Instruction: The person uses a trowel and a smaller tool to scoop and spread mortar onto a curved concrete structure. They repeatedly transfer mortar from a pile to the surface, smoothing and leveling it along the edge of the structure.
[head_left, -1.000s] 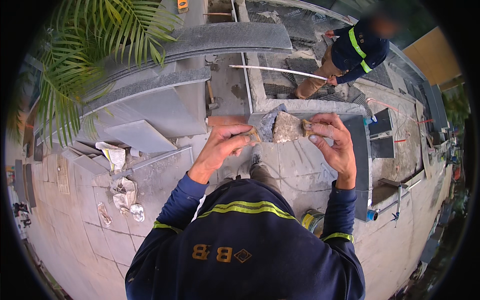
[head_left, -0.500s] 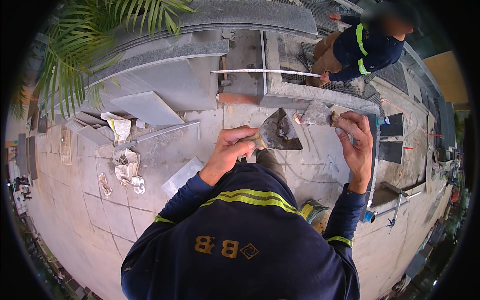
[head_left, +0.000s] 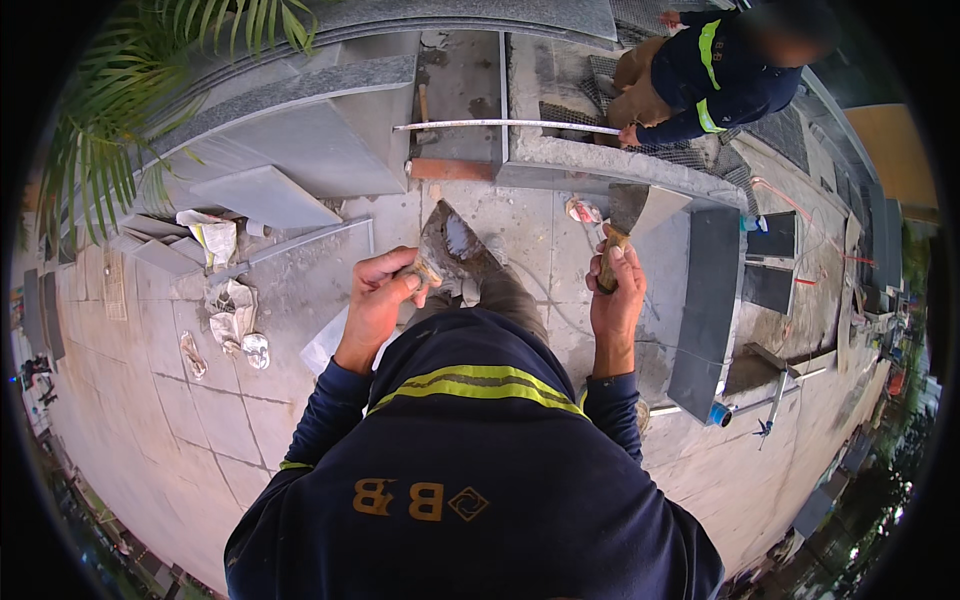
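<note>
My left hand (head_left: 378, 308) is closed round the handle of a pointed trowel (head_left: 452, 240). Its broad blade points away from me and is smeared with grey mortar, some of it wet and shiny. To the right, my right hand (head_left: 618, 300) grips the wooden handle of a scraper (head_left: 628, 208), whose flat grey blade is upright and points away. The two tools are apart, both held over the paved floor in front of my legs.
Ahead stands a low stone-edged wall (head_left: 640, 172), where a co-worker (head_left: 715, 80) holds a long white strip (head_left: 500, 123). Grey slabs (head_left: 330, 140) lean at the upper left beside palm leaves (head_left: 100, 150). Crumpled bags (head_left: 230, 305) lie left; a dark slab (head_left: 705, 300) lies right.
Both hands have moved left, the right one also lower. The scraper has swung from pointing left to pointing away from me. The trowel's blade has turned and shows wet mortar.
</note>
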